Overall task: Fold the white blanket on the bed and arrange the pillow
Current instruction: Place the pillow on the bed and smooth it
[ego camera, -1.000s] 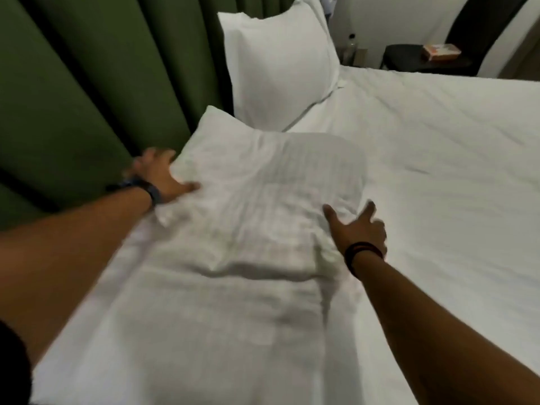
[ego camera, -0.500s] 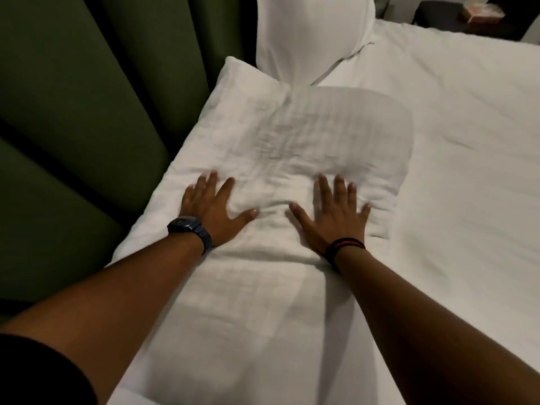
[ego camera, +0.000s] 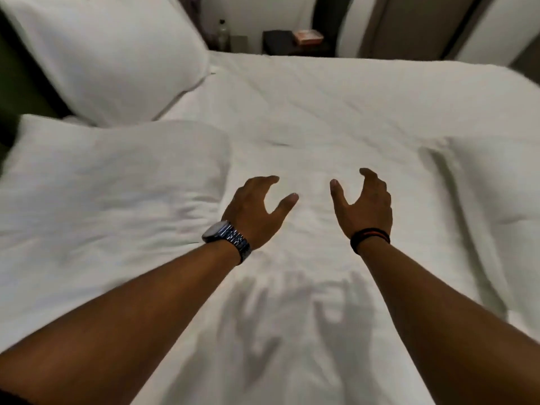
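Note:
A folded white blanket [ego camera: 111,200] lies flat on the left part of the bed, over a pillow corner by the headboard. Behind it a white pillow [ego camera: 105,54] leans upright at the top left. My left hand [ego camera: 257,209], with a watch on the wrist, hovers above the white sheet [ego camera: 321,106] just right of the blanket, fingers curled apart and holding nothing. My right hand [ego camera: 365,203], with a dark band on the wrist, hovers beside it, also open and empty. Both hands cast shadows on the sheet below.
A thick white fold of bedding [ego camera: 496,200] lies at the right edge. Beyond the bed stand a dark side table [ego camera: 280,43] with a small box [ego camera: 308,36] and a bottle [ego camera: 222,32]. Green headboard padding [ego camera: 11,83] is at far left.
Both hands lifted off the folded blanket and swung right over the bare sheet. The view turned right, so the blanket now sits at left.

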{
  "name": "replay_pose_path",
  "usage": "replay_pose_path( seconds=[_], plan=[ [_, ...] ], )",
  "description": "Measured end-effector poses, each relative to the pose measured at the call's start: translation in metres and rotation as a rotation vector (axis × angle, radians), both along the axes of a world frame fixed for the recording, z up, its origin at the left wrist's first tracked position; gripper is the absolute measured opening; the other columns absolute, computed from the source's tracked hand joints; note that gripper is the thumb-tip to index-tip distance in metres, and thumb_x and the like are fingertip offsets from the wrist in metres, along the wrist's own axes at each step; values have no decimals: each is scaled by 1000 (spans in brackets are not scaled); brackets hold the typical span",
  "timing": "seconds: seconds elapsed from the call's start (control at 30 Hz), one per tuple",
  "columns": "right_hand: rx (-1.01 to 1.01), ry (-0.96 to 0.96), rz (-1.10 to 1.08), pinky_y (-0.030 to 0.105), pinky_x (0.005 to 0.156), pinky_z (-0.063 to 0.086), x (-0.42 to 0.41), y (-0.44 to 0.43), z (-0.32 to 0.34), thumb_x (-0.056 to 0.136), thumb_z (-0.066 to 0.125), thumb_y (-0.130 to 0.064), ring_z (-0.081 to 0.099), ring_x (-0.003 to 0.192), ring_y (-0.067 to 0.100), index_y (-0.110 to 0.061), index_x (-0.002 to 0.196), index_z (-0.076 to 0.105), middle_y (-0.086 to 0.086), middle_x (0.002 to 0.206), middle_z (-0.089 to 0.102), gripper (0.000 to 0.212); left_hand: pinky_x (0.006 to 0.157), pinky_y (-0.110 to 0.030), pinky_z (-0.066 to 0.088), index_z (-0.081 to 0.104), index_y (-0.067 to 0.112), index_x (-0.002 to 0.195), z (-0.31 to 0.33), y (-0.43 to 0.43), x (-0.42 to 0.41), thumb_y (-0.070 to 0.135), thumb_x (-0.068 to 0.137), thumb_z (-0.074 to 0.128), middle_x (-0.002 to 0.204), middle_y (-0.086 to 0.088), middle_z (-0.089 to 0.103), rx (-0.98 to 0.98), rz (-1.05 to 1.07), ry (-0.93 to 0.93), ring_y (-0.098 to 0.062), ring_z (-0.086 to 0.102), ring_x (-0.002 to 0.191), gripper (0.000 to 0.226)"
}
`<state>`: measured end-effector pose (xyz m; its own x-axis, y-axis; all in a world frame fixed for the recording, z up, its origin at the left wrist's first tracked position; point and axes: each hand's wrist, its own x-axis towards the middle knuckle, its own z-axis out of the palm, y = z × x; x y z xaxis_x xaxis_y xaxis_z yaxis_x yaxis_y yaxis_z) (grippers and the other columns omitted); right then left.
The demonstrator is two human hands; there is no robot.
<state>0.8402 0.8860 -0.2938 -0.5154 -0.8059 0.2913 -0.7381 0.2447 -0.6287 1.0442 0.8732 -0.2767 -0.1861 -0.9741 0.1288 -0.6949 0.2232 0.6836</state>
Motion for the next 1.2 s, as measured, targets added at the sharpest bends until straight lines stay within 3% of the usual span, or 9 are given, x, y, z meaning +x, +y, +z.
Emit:
replay_pose_path(
  seconds=[0.17, 0.3, 0.47, 0.57, 0.7, 0.8, 0.93, 1.03, 1.2],
  plan=[
    [24, 30, -202, 46, 100, 39, -189, 50, 23, 82, 50, -62, 43, 123, 31, -22, 135, 39, 7, 136, 47, 68, 101, -28, 37, 50, 34, 133, 4, 22, -184, 69, 83, 51, 141, 6, 48, 127, -82, 136, -15, 45, 130, 61],
    [85, 52, -348, 48, 100, 37, -325, 96, 41, 81, 48, -64, 42, 124, 33, -21, 134, 38, 10, 135, 47, 69, 104, -33, 40, 51, 34, 132, 7, 55, -324, 70, 82, 53, 139, 5, 49, 254, -134, 254, -15, 46, 128, 62],
    [249, 24, -596, 51, 105, 29, -459, 159, 42, 80, 44, -70, 36, 129, 37, -18, 140, 31, 16, 142, 40, 80, 99, -29, 33, 36, 35, 143, -8, 89, -443, 83, 69, 52, 153, 3, 33, 530, -112, 354, -20, 39, 136, 89],
    [433, -105, -753, 58, 110, 17, -508, 190, 28, 73, 35, -82, 30, 134, 39, -21, 145, 21, 18, 146, 33, 95, 106, -39, 32, 21, 32, 150, -26, 97, -480, 87, 62, 53, 157, -2, 27, 743, -52, 376, -28, 35, 139, 109],
    [532, -492, -726, 59, 111, 18, -524, 208, -2, 62, 28, -94, 26, 136, 41, -27, 150, 7, 17, 152, 24, 113, 111, -47, 32, 16, 23, 153, -47, 97, -492, 87, 60, 56, 154, -9, 32, 936, 129, 424, -34, 37, 136, 120],
    [585, -472, -699, 54, 109, 24, -520, 207, -14, 50, 18, -101, 32, 130, 39, -23, 147, 22, 16, 145, 33, 124, 113, -48, 31, 28, 23, 150, -55, 95, -486, 94, 36, 61, 150, -9, 41, 1115, 98, 494, -34, 42, 134, 139],
    [497, -550, -681, 43, 97, 39, -515, 203, -10, 45, 29, -101, 48, 119, 35, -14, 144, 27, 16, 141, 43, 132, 106, -46, 42, 47, 24, 139, -57, 96, -477, 88, 24, 71, 130, -9, 61, 1133, 56, 611, -33, 58, 117, 134],
    [447, -492, -673, 37, 79, 45, -498, 202, 0, 55, 38, -95, 56, 91, 30, -10, 122, 53, 14, 115, 60, 109, 99, -43, 48, 48, 22, 138, -48, 95, -458, 82, 35, 77, 123, -6, 63, 1076, 105, 620, -30, 62, 108, 123],
    [273, -431, -617, 40, 84, 51, -432, 180, 25, 79, 48, -71, 62, 91, 33, -14, 91, 66, 13, 100, 67, 61, 59, -25, 45, 47, 18, 137, -2, 74, -391, 62, 63, 79, 88, 9, 57, 904, 170, 649, -12, 58, 77, 92]
  ],
)
